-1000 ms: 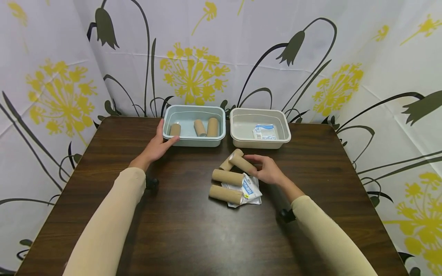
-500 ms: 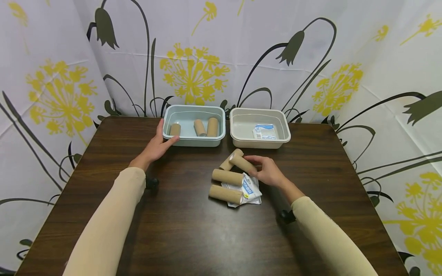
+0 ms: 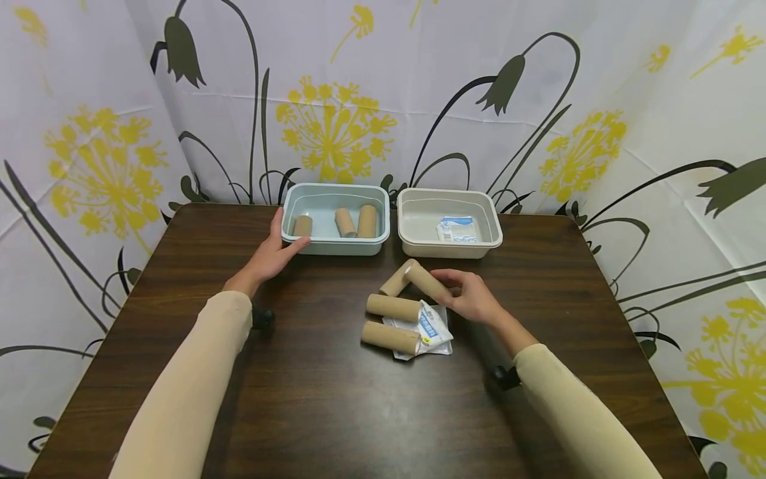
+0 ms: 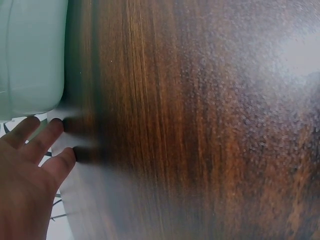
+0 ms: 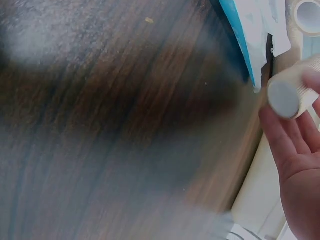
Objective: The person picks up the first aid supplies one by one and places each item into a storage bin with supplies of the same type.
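Observation:
My right hand (image 3: pixel 469 296) pinches the near end of a cardboard tube (image 3: pixel 427 282), which slants upward beside another cardboard tube (image 3: pixel 395 279). In the right wrist view, fingers and thumb are around the same tube (image 5: pixel 284 99). Two more cardboard tubes, a rear one (image 3: pixel 393 307) and a front one (image 3: pixel 390 337), lie partly on white-and-blue packets (image 3: pixel 435 327). At the left front corner of a light blue bin (image 3: pixel 335 247), my left hand (image 3: pixel 266 256) rests with extended thumb and fingers against it. Left wrist view: the fingers (image 4: pixel 50 135) are spread by the bin's corner.
Inside the blue bin are several cardboard tubes, including one (image 3: pixel 368 221) on the right. A beige bin (image 3: pixel 449 250) stands to its right with a white-and-blue packet (image 3: pixel 458 229) inside. Behind the dark wooden table (image 3: pixel 311 399) hangs a flowered curtain (image 3: pixel 437 40).
My right hand has shifted slightly right with the pinched tube, which now sits a little farther right over the other tube. The left hand stays at the blue bin.

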Tool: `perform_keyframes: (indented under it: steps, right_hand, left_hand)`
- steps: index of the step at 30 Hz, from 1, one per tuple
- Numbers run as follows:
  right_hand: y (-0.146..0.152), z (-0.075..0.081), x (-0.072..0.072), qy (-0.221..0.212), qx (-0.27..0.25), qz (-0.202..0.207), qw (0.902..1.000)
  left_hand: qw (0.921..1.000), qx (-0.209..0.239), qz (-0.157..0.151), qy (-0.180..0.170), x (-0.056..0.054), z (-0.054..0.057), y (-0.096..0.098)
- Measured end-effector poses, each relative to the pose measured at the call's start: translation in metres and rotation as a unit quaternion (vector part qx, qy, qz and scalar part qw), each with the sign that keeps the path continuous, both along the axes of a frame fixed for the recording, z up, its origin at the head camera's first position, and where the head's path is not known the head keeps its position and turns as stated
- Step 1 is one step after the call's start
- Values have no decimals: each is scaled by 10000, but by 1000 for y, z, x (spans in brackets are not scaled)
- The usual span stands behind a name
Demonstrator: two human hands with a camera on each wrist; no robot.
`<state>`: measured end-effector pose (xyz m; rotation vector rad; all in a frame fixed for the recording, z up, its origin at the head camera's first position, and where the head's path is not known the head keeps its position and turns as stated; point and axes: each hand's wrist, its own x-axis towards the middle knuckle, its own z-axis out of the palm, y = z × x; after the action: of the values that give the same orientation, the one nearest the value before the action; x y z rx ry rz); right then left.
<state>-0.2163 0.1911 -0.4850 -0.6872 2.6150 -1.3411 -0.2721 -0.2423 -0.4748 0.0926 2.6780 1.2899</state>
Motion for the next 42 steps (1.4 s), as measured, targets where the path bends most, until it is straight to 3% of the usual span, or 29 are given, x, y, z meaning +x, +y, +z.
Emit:
perform_keyframes:
  steps: [10, 14, 19, 27, 29, 35, 42]
  right_hand:
    - [-7, 10, 5, -339, -567, 4, 9978]
    - [-20, 20, 6, -905, -1041, 1, 9904]
    - [-42, 34, 7, -1917, -1893, -268, 9627]
    - [-80, 53, -8, -2987, -2656, -818, 9130]
    - [-90, 57, -14, -3054, -2753, -924, 9069]
    - [-118, 68, -31, -2985, -2739, -1200, 9064]
    - [-147, 74, -47, -3006, -3249, -1652, 8814]
  left_hand:
    - [10000, 27, 34, -52, 2, -3, -2]
    - [10000, 37, 48, -52, 2, -3, -2]
    - [10000, 5, 49, -55, 3, -3, -3]
    - [10000, 35, 63, -45, 3, -4, -5]
    - [10000, 47, 58, -27, 3, -4, -4]
    - [9999, 18, 39, 138, 0, -5, -3]
    - [9998, 83, 34, 186, -1, -3, 0]
